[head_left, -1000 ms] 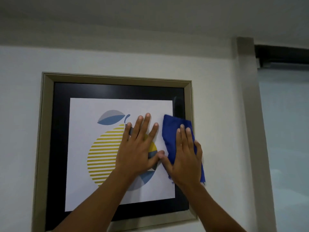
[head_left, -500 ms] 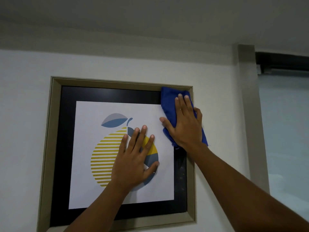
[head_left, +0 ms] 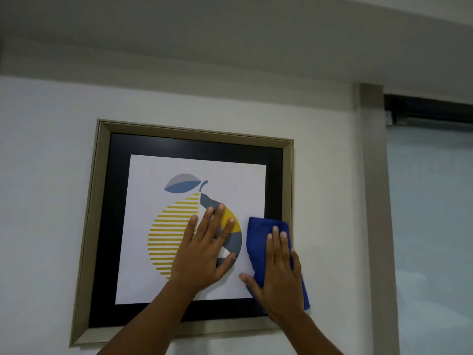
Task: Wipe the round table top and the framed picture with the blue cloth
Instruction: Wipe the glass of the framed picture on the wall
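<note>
The framed picture (head_left: 102, 201) hangs on a white wall: beige frame, black mat, a print of a yellow-striped fruit with a blue leaf. My left hand (head_left: 204, 249) lies flat on the glass over the fruit, fingers spread, holding nothing. My right hand (head_left: 279, 275) presses the blue cloth (head_left: 256, 237) flat against the picture's lower right part, over the mat and the right frame edge. The cloth sticks out above my fingertips and below my palm. The round table is not in view.
A beige pillar (head_left: 376, 201) runs down the wall right of the picture. Beyond it is a pale window blind (head_left: 432, 213) under a dark rail (head_left: 430, 108). The ceiling edge crosses above.
My right hand slid the cloth from the picture's upper right corner down to its lower right part. The left hand stayed flat on the fruit. The view tilted up a little.
</note>
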A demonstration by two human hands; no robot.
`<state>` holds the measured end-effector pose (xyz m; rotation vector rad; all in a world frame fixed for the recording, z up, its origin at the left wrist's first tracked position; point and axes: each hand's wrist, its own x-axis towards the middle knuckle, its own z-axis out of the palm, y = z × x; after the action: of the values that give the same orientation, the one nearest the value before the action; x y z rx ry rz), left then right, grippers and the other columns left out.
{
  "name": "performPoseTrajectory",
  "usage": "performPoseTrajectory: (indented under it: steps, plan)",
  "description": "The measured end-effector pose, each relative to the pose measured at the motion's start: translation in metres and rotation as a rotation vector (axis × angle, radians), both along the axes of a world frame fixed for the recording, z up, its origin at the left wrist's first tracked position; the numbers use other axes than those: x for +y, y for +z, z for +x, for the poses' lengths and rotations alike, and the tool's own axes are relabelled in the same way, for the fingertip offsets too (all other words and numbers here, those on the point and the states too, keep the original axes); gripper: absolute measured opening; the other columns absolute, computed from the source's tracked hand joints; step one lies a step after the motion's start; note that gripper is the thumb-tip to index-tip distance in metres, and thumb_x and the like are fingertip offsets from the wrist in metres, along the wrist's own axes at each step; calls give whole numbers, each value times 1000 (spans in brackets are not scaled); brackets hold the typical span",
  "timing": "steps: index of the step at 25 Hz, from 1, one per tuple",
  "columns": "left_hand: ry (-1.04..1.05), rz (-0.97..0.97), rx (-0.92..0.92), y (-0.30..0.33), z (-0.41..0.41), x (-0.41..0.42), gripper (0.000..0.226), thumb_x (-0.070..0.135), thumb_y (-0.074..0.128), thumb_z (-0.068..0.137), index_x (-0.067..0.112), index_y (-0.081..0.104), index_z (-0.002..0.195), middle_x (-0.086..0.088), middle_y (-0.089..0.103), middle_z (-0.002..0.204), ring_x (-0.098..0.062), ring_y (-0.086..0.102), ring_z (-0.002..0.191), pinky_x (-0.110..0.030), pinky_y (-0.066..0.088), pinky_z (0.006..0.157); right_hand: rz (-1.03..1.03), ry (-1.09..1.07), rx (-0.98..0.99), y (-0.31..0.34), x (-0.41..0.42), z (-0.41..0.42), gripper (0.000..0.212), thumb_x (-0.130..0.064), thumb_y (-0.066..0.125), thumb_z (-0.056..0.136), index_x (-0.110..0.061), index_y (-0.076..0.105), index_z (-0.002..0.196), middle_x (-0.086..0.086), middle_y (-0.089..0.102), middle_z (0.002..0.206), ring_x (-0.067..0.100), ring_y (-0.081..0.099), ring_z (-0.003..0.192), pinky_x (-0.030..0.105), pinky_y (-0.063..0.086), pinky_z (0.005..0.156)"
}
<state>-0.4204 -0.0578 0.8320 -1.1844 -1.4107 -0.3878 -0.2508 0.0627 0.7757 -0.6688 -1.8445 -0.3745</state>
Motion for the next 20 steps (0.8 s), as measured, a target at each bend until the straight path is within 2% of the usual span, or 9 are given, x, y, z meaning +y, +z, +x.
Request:
performPoseTrajectory:
  steps: [3, 5, 8, 10, 13, 17, 20]
  plan:
    - [-5, -25, -27, -4, 3, -6, 79, 63, 35, 97, 18, 20, 160, -14, 14, 169, -34, 11, 156, -57, 16, 122, 1, -13, -67, 21, -3, 6, 105, -82, 28, 88, -5, 14, 158, 9, 5, 169, 28, 6, 155, 45, 20, 121]
    - [4, -35, -31, -2, 2, -6, 80, 62, 36, 97, 18, 18, 160, -14, 11, 169, -34, 8, 156, -56, 13, 123, 15, -21, -83, 66, 1, 7, 105, -82, 22, 88, -7, 6, 159, 9, -2, 169, 28, 0, 156, 47, 16, 123]
    - [5, -50, -37, -3, 2, -5, 80, 62, 37, 97, 17, 17, 160, -15, 9, 169, -34, 4, 156, -56, 10, 124, -2, -47, -46, 143, 2, 7, 103, -81, 17, 88, -8, 2, 159, 9, -1, 169, 26, -2, 156, 47, 13, 123]
    - [-18, -52, -48, -4, -1, -3, 80, 62, 36, 97, 17, 18, 160, -15, 8, 170, -34, 5, 156, -56, 10, 124, -5, -48, 12, 156, 2, 0, 100, -78, 21, 90, -8, 4, 159, 9, 2, 169, 26, 0, 156, 46, 12, 123]
    - [-27, -40, -53, -11, -2, -3, 78, 62, 34, 98, 18, 18, 160, -14, 8, 170, -34, 6, 156, -56, 10, 124, -43, 29, 177, 107, -5, -17, 94, -74, 23, 93, -9, 8, 160, 7, 6, 169, 25, 2, 156, 43, 9, 124]
    - [-58, -34, -78, -36, -2, -4, 77, 62, 35, 98, 19, 20, 160, -13, 12, 169, -33, 8, 156, -53, 6, 125, -91, 85, 277, -9, -17, -36, 89, -69, 27, 97, -5, 17, 157, 12, 16, 167, 29, 13, 154, 50, 27, 120]
    - [-49, -28, -68, -40, -2, -4, 76, 62, 34, 98, 19, 21, 160, -13, 14, 169, -33, 8, 156, -52, 4, 125, -136, 62, 245, -37, -20, -34, 91, -72, 27, 95, -5, 19, 156, 14, 21, 165, 30, 17, 152, 53, 33, 115]
